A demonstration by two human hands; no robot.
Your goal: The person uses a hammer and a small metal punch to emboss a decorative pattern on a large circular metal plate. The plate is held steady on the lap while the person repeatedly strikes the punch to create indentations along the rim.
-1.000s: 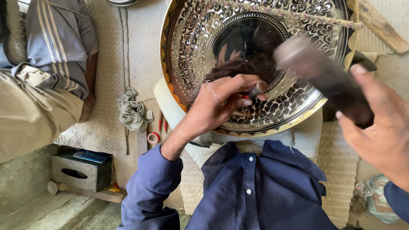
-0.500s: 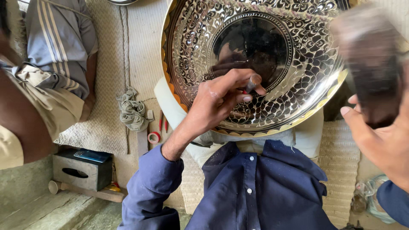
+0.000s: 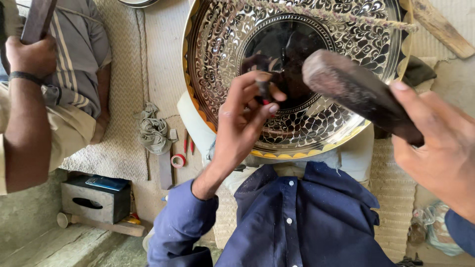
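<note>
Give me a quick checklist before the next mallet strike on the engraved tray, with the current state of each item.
1. Left hand pinches the small chisel between its fingers: ok.
2. Chisel tip seated on the engraved tray: cannot tell, the fingers hide the tip.
3. Right hand grips the dark wooden mallet, head raised above the tray: ok.
4. Tray steady on the lap: cannot tell, its underside is hidden.
5. Left fingertips out of the mallet's path: not ok, they sit close around the chisel's top.
6. The other person's hand, holding its own tool, stays away from the tray, at far left: ok.
</note>
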